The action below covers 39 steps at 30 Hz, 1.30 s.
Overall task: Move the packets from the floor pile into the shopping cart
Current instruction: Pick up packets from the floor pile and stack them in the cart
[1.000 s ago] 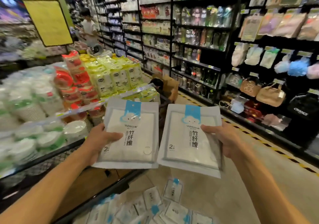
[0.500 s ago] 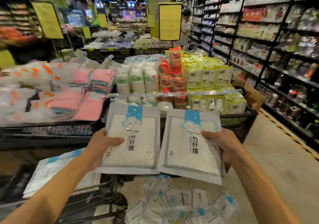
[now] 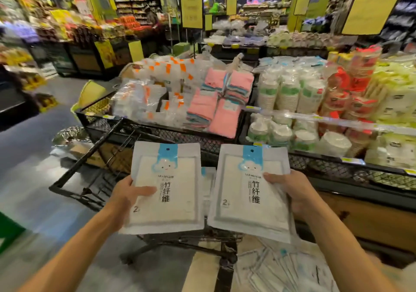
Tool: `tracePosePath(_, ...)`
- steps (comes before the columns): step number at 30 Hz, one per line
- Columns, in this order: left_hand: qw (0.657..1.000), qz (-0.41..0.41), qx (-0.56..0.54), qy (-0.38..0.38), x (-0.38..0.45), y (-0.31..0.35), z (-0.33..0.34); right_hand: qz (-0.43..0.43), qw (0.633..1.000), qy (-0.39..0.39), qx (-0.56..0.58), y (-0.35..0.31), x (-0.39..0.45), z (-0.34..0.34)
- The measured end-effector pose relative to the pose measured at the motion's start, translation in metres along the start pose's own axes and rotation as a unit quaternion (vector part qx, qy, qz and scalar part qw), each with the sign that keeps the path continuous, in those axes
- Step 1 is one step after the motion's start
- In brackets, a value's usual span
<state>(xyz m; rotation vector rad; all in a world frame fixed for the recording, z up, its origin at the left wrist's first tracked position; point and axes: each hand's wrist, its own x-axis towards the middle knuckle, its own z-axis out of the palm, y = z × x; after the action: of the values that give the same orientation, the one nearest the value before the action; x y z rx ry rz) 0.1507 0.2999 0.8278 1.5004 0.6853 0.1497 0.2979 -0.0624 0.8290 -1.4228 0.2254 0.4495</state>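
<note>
- Change since the earlier frames: the view has swung leftward; the wall shelves that filled the right of the frame are gone, and a produce aisle now fills the upper left. The shopping cart [image 3: 117, 154], earlier only at the lower left edge, now sits at centre left with its black wire frame plain to see. Both packets stay held up side by side as before.
- Left hand [image 3: 126, 198]: grips the left packet [image 3: 165, 188] by its left edge, thumb curled over the printed front, fingers hidden behind.
- Right hand [image 3: 292, 190]: grips the right packet [image 3: 249, 192] by its right edge, thumb on the front, fingers underneath.
- Packets: white with a blue cloud header, nearly flat, edges close together, held in front of and above the cart's near end.
- Floor pile [image 3: 283, 269]: loose packets of the same kind at lower right of the frame, below the right packet.
- Display bin [image 3: 202, 138]: black mesh, behind the cart, holding pink cloths [image 3: 222, 102] and stacked paper cups [image 3: 288, 93].
</note>
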Motion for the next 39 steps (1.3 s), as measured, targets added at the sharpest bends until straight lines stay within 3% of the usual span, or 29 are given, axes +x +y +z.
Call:
tracePosePath(9, 0.994, -0.076, -0.035, 0.064, 0.074, -0.049, -0.051, 0.051, 0.998, 0.009, -0.026, 0.041, 0.100, 0.073)
tracePosePath(18, 0.980, -0.151, 0.026, 0.130, 0.194, -0.077, -0.055, 0.132, 0.990, 0.011, -0.043, 0.086, 0.236, 0.110)
tracePosePath(24, 0.974, -0.184, 0.052, 0.121, 0.284, -0.105, -0.038, 0.166, 0.983, 0.037, -0.071, 0.112, 0.306, 0.133)
tracePosePath(34, 0.967, -0.213, 0.126, 0.057, 0.470, -0.218, -0.022, 0.202, 0.968, 0.062, -0.132, 0.213, 0.439, 0.181)
tracePosePath(39, 0.959, -0.221, 0.171, 0.042, 0.523, -0.268, -0.024, 0.196, 0.968, 0.088, -0.131, 0.258, 0.485, 0.207)
